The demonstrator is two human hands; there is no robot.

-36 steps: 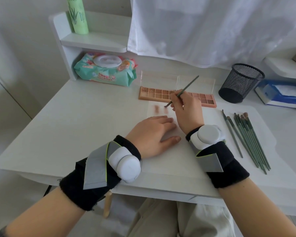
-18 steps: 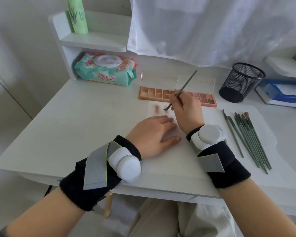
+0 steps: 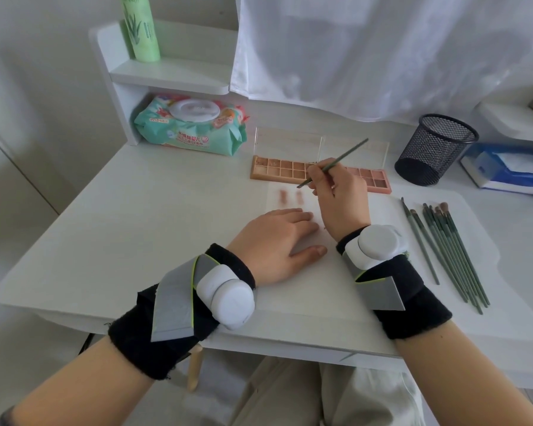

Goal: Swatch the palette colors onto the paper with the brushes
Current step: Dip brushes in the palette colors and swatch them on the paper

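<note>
We're mid-swatch: right hand (image 3: 340, 195) pinches a brush (image 3: 333, 163), tip just above the paper (image 3: 290, 259) by two marks (image 3: 290, 196). Left hand (image 3: 274, 241) lies flat, fingers straight, pinning the paper. Next, we judge: reload from the palette (image 3: 277, 170), lid up, pans full, then stroke beside the marks. Spare brushes (image 3: 446, 250) lie to the right; mesh cup (image 3: 434, 149) looks empty.

palette (image 3: 277, 170) middle hidden behind right hand (image 3: 340, 198)

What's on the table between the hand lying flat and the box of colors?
In the head view, white paper fills the stretch from the left hand to the palette. Two small brownish-pink swatches sit on it there.
</note>
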